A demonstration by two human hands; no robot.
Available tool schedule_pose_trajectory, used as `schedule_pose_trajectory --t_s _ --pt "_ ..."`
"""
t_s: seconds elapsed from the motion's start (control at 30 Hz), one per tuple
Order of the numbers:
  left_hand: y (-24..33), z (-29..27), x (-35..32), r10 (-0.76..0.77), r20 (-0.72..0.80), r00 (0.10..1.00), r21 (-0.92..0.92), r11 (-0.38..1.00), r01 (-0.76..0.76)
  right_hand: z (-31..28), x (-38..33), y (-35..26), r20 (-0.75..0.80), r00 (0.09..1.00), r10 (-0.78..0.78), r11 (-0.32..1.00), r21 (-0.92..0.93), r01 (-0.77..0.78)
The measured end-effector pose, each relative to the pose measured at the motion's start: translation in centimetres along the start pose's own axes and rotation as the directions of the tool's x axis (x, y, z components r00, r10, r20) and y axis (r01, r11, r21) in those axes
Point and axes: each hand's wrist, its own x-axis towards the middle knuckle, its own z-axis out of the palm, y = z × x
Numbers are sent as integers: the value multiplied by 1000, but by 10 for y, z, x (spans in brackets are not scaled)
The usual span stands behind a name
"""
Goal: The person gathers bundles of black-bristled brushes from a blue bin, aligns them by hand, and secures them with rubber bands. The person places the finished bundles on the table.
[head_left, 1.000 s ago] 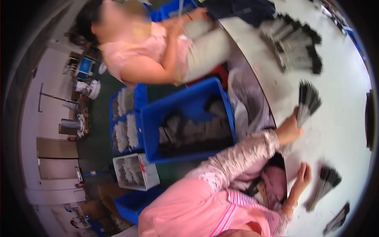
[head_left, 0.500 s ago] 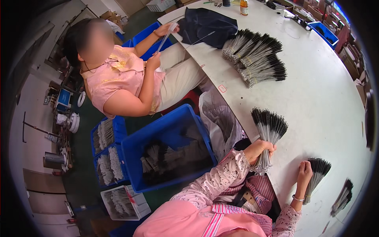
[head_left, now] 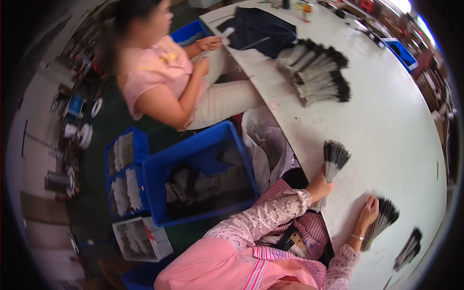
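Both hands busy – left hand (head_left: pixel 320 186) clenches fanned bundle (head_left: pixel 333 159); right hand (head_left: pixel 369 210) flat (second bundle (head_left: pixel 384 217)).

White desk (head_left: pixel 386 125) carries fanned bundles of black-tipped strips (head_left: pixel 316 72). Dark cloth (head_left: pixel 261 31) at far end. Small bundle (head_left: pixel 408 249) near edge.

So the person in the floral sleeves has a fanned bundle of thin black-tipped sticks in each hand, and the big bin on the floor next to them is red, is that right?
Not quite: the head view shows the big plastic bin on the floor is blue, not red. The rest holds: the left hand grips one fanned bundle of thin black-tipped sticks, and the right hand rests on another fanned bundle on the white table.
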Motion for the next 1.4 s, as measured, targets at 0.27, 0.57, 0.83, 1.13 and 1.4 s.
schedule_pose_trajectory --t_s 0.27,0.57,0.83,1.13,1.4 --pt "-28 29 36 94 -57 994 171 982 -83 3 13 66 -103 956 -274 818 -547 175" --pt "-9 28 18 58 -79 995 -44 997 -62 -16 62 129 62 774 -631 366 -855 367" --pt "-7 25 17 81 -67 995 -53 995 -84 -20 55 86 -160 987 -4 927 -371 -57" --pt "-17 33 23 44 -122 992 51 998 -38 -23 41 59 -77 987 140 883 -440 -160" --pt "-40 33 50 210 -117 971 120 973 -196 -16 45 63 -133 991 0 983 -181 -24"
